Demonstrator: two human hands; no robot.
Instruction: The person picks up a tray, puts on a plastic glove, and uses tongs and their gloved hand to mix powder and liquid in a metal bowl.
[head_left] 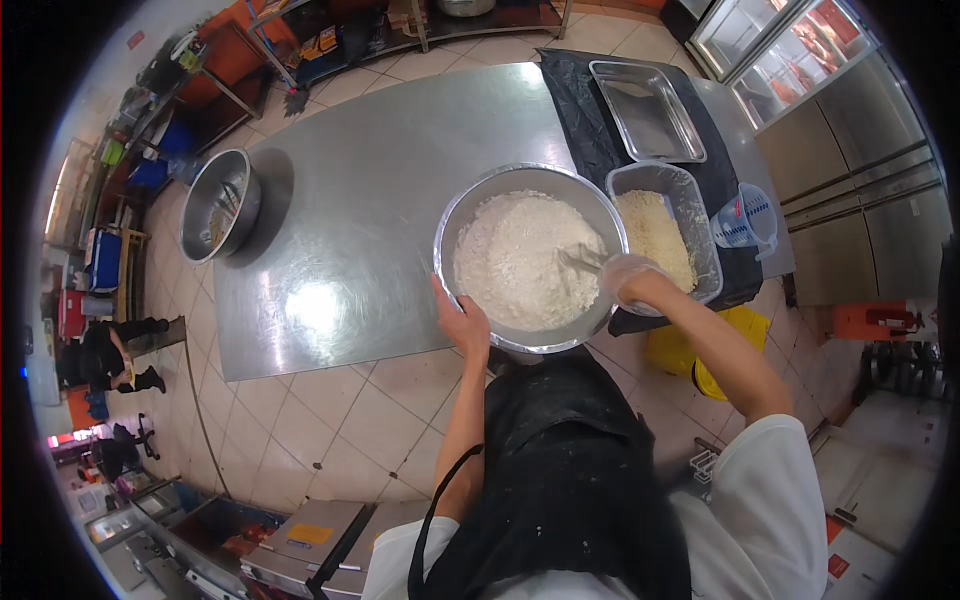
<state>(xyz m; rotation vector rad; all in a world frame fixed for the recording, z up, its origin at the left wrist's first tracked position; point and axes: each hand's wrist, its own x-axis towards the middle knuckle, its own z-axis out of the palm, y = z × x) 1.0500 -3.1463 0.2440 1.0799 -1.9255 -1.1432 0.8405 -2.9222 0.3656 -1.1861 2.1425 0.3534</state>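
A large steel mixing bowl point(447, 225) full of white flour-like powder point(520, 250) is in front of me at the table's near edge. My left hand point(465, 325) grips its near-left rim, thumb on the outer wall and fingers underneath. At the bowl's right side, my right hand point(637, 283), in a clear plastic glove, closes round a metal utensil point(580, 260). Its working end is partly sunk in the powder, so its exact kind is hidden. Beside that hand stands a translucent plastic tub point(708, 265) holding pale yellowish crumbs point(655, 235).
Black plastic sheeting point(575, 115) covers the steel table's point(400, 150) right part, under a steel tray point(650, 110) and a clear measuring jug point(745, 222). Another steel bowl point(247, 205) with utensils stands at the far left edge. Something yellow point(735, 345) is below right; another person point(105, 355) is far left.
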